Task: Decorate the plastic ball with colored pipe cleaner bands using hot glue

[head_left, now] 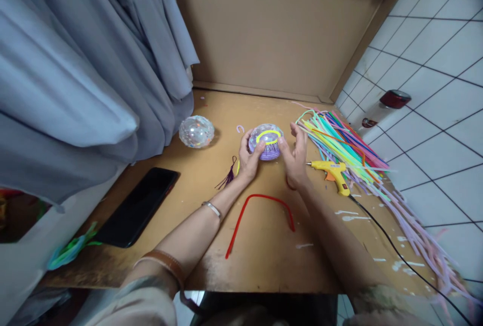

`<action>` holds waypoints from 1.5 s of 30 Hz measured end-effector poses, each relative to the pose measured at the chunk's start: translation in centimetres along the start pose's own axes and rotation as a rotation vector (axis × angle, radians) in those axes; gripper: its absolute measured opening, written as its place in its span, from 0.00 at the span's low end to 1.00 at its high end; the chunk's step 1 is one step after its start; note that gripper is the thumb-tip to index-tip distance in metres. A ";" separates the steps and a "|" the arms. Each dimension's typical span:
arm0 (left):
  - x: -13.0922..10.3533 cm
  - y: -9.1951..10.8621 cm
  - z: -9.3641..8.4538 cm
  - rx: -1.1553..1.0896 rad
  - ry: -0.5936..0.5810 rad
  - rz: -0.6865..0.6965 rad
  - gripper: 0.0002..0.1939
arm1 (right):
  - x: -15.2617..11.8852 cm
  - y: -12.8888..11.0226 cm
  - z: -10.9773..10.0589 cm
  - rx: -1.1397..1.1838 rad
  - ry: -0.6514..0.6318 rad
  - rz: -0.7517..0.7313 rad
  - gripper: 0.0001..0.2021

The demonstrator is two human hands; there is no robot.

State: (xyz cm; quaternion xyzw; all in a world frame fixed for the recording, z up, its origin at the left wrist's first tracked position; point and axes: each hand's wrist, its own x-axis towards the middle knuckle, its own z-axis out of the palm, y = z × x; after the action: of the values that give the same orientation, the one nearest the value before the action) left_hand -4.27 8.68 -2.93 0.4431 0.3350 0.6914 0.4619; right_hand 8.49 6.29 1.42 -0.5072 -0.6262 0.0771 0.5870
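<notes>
My left hand (249, 157) is closed around the side of a small round ball (270, 155), its thumb on the front. Purple cord-like strands wrap the lower part of the ball, and the top is paler and shiny. A yellow ring (268, 137) lies on it, with dark thin lines below the ring. My right hand (296, 157) is at the ball's right side, fingers stretched out and apart, thumb tip close to or touching the edge. Beside my left wrist lies a dark purple tassel (228, 177). A bent red pipe cleaner (260, 196) rests between my forearms.
A clear speckled ball (196, 132) and a black phone (139, 205) are on the left, near a grey curtain (94, 64). To the right lie a yellow glue gun (332, 171) with its cord and many coloured pipe cleaners (339, 140). A brown panel (271, 29) stands behind.
</notes>
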 end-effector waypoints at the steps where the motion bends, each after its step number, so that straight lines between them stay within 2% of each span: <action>1: 0.0 -0.1 0.0 -0.020 -0.013 -0.002 0.40 | 0.2 0.3 -0.1 0.065 -0.057 0.071 0.26; 4: 0.1 -0.5 0.2 -0.081 -0.072 -0.025 0.37 | 0.7 1.0 0.0 0.294 -0.191 0.271 0.29; 8: 0.2 -0.4 0.6 -0.203 -0.156 -0.095 0.38 | 1.1 1.9 0.3 0.478 -0.231 0.382 0.31; 11: 0.1 -0.6 0.5 -0.234 -0.176 -0.114 0.40 | 1.2 2.4 0.4 0.486 -0.239 0.391 0.30; 18: -0.2 -1.1 -0.3 -0.058 -0.174 -0.056 0.52 | 1.0 1.5 0.5 0.440 -0.195 0.376 0.28; 28: -0.1 -0.1 0.0 0.090 -0.149 -0.013 0.52 | 1.3 0.7 -0.5 0.442 -0.274 0.330 0.23; 31: -0.1 -0.3 0.0 0.131 -0.188 0.005 0.53 | 1.6 0.9 -0.6 0.460 -0.237 0.375 0.20; 34: -0.1 -0.5 -0.2 0.161 -0.251 -0.015 0.54 | 1.6 1.3 -0.4 0.395 -0.147 0.423 0.18; 40: 0.1 -0.4 -0.9 0.215 -0.403 -0.048 0.56 | 1.3 2.1 0.1 0.233 0.004 0.409 0.12; 45: -0.1 -0.4 -0.9 0.132 -0.340 -0.083 0.44 | 1.1 1.9 0.2 0.277 0.087 0.416 0.12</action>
State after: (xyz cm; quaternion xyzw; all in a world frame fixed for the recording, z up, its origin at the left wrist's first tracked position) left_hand -4.94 8.68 -3.64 0.5690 0.3146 0.5633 0.5098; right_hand 9.63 8.12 0.76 -0.5428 -0.4659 0.2595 0.6489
